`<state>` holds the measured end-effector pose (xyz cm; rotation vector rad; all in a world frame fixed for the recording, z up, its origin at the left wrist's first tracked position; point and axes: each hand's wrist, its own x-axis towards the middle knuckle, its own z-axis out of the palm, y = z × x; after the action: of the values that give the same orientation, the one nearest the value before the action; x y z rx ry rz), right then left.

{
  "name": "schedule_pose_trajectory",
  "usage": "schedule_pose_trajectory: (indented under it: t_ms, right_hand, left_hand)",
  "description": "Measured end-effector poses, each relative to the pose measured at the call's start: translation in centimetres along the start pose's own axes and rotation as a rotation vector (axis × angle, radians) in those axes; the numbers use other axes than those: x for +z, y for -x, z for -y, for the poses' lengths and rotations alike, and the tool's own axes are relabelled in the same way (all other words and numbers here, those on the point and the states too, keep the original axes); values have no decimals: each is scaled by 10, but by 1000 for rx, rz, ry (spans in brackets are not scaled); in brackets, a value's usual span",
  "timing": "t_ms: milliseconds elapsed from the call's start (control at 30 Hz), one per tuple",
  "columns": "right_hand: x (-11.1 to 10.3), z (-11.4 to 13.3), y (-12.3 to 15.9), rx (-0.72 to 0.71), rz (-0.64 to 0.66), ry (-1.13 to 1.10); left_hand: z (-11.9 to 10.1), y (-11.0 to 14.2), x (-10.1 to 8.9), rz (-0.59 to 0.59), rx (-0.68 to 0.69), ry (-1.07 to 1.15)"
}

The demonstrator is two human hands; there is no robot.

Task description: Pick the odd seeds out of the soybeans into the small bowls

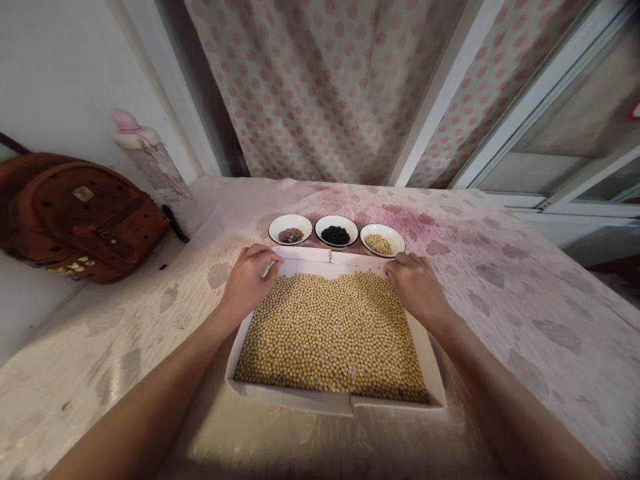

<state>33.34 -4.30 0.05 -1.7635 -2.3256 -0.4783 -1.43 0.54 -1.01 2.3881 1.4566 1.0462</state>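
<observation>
A shallow white cardboard box [290,398] stands in front of me, its floor mostly covered by a layer of round yellow soybeans [330,333]. Along the far side a strip of bare white bottom shows. My left hand [254,279] grips the box's far left corner, thumb inside the wall and fingers over the outside. At the far right corner, my right hand [416,283] is closed on the wall in the same way. Just beyond the far wall sit three white dark-rimmed bowls: one with multicoloured beads [291,235], one with black beans [335,235], one with pale beans [379,244].
A brown backpack [90,217] rests at the left, with a clear bottle with a pink top [153,157] behind it. The table [500,320] has a patterned cloth. A pink-dotted curtain [320,87] hangs behind the table's far edge, beside white door frames [445,93].
</observation>
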Motion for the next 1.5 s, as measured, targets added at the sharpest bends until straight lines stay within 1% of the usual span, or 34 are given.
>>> schedule_pose_trajectory:
  t_ms: [167,333,433,533,733,933,1200,1500]
  right_hand:
    - [0,1,-1,15,-29,-65]
    - [5,3,-2,-53,-40,-243]
    - [8,3,-2,-99,-25,-280]
    - [8,2,-2,-102,-17,-256]
    - [5,0,-2,-36,-45,-209]
    - [8,1,-4,-74,-23,-162]
    - [10,3,-5,-77,24,-42]
    - [9,7,-5,-71,19,26]
  left_hand:
    - [0,0,0,1,2,-5]
    - [1,0,0,3,5,-8]
    - [1,0,0,4,5,-7]
    - [1,0,0,6,-1,-8]
    - [0,0,0,5,1,-16]
    - [2,0,0,3,17,-12]
    - [2,0,0,10,1,-10]
    - [4,0,2,10,-5,-8]
